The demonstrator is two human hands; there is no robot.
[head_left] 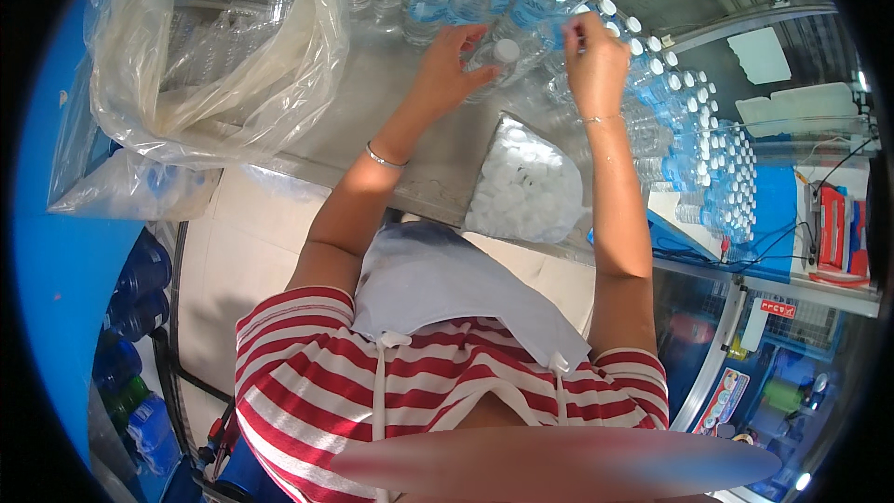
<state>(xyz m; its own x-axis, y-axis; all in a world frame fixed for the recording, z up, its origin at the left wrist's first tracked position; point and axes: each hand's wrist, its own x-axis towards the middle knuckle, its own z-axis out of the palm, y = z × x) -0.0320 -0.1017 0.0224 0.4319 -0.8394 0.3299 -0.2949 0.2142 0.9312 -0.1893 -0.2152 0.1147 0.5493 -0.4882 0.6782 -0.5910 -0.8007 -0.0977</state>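
Note:
A clear water bottle [506, 52] with a white cap stands at the near edge of the bottle group on the metal table. My left hand [451, 70] curls against its left side, thumb and fingers around it. To the right, my right hand [596, 61] is raised by the neighbouring bottles with its fingers pinched together. Bluish film or a label shows beside those fingertips, but what they grip is too small to tell. Rows of capped bottles with blue labels [531, 7] stand just beyond both hands. Between my forearms lies a clear bag of white caps [523, 191].
At the left, a large open plastic bag [317, 56] holds clear empty bottles. The metal table [372, 84] has its front edge close to my body. More capped bottles [717, 163] stretch along the right. Big blue water jugs [140, 279] stand low at the left.

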